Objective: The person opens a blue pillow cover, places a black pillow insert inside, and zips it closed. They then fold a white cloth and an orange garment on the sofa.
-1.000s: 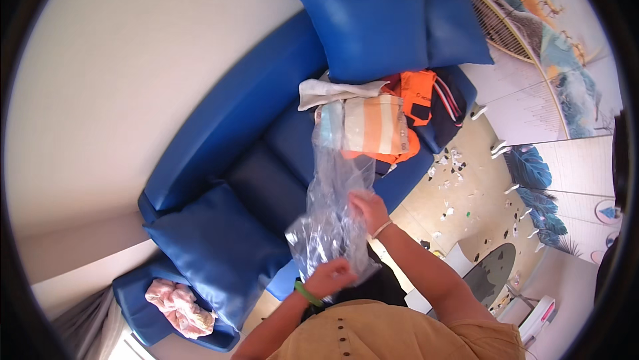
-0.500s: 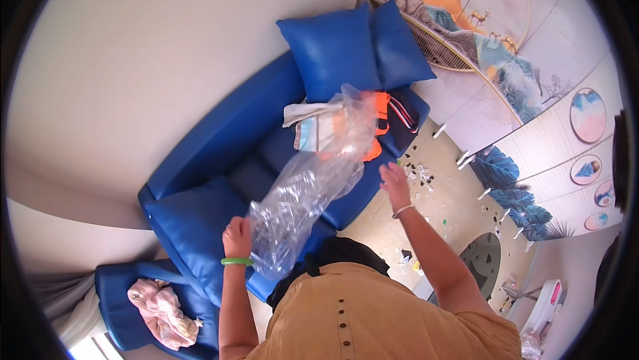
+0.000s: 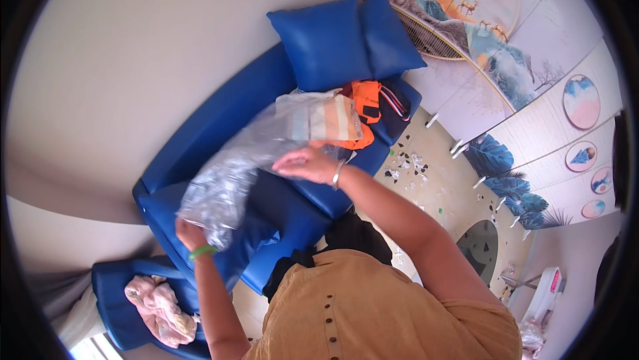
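Observation:
My left hand (image 3: 190,232), with a green bangle at the wrist, is closed on one end of a long clear plastic bag (image 3: 223,180). The bag stretches up and to the right over the blue sofa (image 3: 193,150), its far end blurred. My right hand (image 3: 306,163) is beside the bag's right edge with its fingers stretched out, holding nothing. Just beyond it, folded clothes lie on the sofa seat: a striped pale and peach piece (image 3: 333,120), an orange piece (image 3: 366,100) and a dark piece with red and white trim (image 3: 395,107).
Two blue cushions (image 3: 326,44) lean at the sofa's far end. A pink cloth (image 3: 160,310) lies on a blue seat at the lower left. Scraps (image 3: 416,164) litter the floor, with a dark grey mat (image 3: 479,247) at right. Patterned panels (image 3: 492,87) stand beyond.
My left hand has moved left and down, drawing the bag with it. My right hand has swung left from above the floor to beside the bag, uncovering more of the clothes.

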Tool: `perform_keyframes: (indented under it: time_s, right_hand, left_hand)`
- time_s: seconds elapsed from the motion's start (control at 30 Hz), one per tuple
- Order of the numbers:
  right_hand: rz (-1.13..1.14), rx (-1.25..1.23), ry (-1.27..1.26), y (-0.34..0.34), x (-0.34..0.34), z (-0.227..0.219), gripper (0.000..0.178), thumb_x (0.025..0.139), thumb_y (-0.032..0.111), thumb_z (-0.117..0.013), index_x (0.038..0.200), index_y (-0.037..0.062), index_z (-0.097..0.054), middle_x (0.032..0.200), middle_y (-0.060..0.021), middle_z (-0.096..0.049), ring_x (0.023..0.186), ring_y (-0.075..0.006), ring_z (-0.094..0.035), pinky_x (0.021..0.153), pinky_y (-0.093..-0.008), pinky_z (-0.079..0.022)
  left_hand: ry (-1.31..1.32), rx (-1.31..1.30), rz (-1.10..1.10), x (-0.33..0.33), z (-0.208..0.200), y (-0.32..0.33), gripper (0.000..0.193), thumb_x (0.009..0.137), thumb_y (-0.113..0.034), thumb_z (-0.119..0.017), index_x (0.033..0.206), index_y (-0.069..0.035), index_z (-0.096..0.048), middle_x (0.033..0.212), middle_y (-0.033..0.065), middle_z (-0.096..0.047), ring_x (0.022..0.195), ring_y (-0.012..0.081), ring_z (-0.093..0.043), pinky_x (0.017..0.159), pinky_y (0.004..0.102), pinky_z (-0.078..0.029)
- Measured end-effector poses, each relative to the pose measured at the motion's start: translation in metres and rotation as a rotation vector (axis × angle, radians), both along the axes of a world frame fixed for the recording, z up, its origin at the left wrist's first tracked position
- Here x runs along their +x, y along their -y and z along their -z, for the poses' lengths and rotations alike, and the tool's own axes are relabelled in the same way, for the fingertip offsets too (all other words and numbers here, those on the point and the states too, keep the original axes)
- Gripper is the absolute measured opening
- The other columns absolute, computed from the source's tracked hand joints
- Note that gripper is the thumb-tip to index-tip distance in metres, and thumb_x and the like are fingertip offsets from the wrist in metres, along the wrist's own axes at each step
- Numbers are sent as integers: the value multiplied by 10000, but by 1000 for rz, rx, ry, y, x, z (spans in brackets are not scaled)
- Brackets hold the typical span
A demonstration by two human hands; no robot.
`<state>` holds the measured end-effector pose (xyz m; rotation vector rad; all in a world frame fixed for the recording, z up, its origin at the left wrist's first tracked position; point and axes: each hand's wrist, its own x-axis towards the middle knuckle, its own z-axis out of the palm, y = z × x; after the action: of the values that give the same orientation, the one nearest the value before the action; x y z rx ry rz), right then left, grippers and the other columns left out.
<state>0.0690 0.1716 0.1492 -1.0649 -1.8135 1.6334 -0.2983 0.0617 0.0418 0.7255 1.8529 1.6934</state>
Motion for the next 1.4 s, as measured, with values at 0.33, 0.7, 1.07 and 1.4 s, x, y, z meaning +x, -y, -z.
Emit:
perform_keyframes:
  time_s: [0.33,0.7,1.07,1.4]
  right_hand:
    - [606,-544,62,-64,167,94,252,883,231,-673,1031,27,-675,932,-46,-683,810,-114,-650,743,-263,-550]
    - [433,-274,713,-179,286,267,323,845,397,-644,960,96,-673,913,-147,-677,850,-314,-653,768,-390,-511]
    - [100,304,926,-329,239,316,575,769,424,-708,1170,48,-538,1083,-127,-622,1018,-303,-589,854,-420,-460]
    - [-7,412,683,-205,248,270,381,798,207,-685,1131,83,-550,918,-95,-558,762,-311,-629,626,-396,-530]
  left_hand:
    - [411,394,-387,-64,-18,-135,427,941,-220,-454,1261,60,-490,1239,227,-557,1142,319,-571,977,423,-479]
    - [-1294,-433,-452,-2,38,-234,692,785,-137,-687,1393,-3,-383,1396,261,-415,1314,405,-383,1117,434,-289]
    - [-578,-504,782,303,206,-313,616,807,-173,-697,1341,-38,-421,1304,226,-479,1205,414,-460,1035,454,-376]
    - [-486,-635,789,311,290,-351,598,732,-160,-718,1272,-50,-486,1199,235,-547,1089,428,-531,949,461,-445]
